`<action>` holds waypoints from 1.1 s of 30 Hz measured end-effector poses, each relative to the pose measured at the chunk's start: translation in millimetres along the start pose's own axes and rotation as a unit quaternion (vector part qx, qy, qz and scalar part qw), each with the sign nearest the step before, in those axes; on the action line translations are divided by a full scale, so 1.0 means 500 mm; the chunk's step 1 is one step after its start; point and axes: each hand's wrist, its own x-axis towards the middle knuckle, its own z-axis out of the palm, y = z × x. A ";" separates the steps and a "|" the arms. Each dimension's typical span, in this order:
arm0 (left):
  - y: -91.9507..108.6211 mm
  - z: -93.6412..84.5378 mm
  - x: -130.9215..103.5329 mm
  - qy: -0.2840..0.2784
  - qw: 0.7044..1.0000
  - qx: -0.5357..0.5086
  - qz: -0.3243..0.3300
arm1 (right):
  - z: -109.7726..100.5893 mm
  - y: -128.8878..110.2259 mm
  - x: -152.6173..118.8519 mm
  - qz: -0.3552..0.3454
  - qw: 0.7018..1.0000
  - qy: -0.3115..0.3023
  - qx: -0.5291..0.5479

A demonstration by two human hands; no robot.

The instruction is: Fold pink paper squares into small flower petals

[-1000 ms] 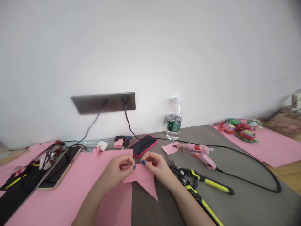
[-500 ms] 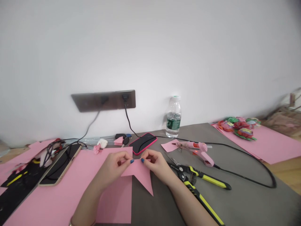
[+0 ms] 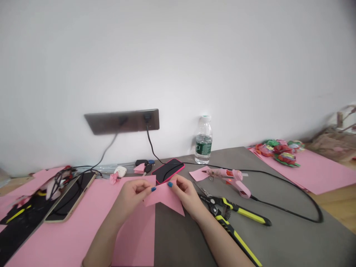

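Note:
A small piece of pink paper (image 3: 164, 195), with a V-shaped notch in its near edge, is stretched between my two hands. My left hand (image 3: 135, 196) pinches its left upper side between thumb and fingers. The thumb and fingers of my right hand (image 3: 185, 193) close on its upper right part. Under my left forearm lies a large pink paper sheet (image 3: 83, 218). Just beyond my fingertips is a phone with a pink case (image 3: 168, 171). Pliers with yellow and black handles (image 3: 219, 207) rest right of my right hand.
A pink glue gun (image 3: 230, 177) lies at right by a small pink paper square (image 3: 198, 174), its black cord looping rightward. A water bottle (image 3: 204, 142) stands against the wall. Another phone (image 3: 71, 198) lies left. Crepe flowers (image 3: 282, 150) rest on pink sheets (image 3: 317, 174) at far right.
The paper between my hands has tilted, its right point swinging up and rightward. My right thumb now lies further over the paper. The view has shifted slightly.

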 end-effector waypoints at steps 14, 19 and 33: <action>-0.018 -0.009 0.004 0.017 0.998 -0.056 0.018 | -0.014 0.013 0.005 0.017 0.991 0.062 0.114; -0.008 0.016 0.002 -0.014 0.994 -0.103 0.021 | -0.011 0.008 0.005 -0.014 0.996 0.049 0.069; -0.013 0.007 0.002 -0.027 0.990 -0.132 0.044 | -0.018 0.018 0.013 0.032 0.994 -0.061 0.088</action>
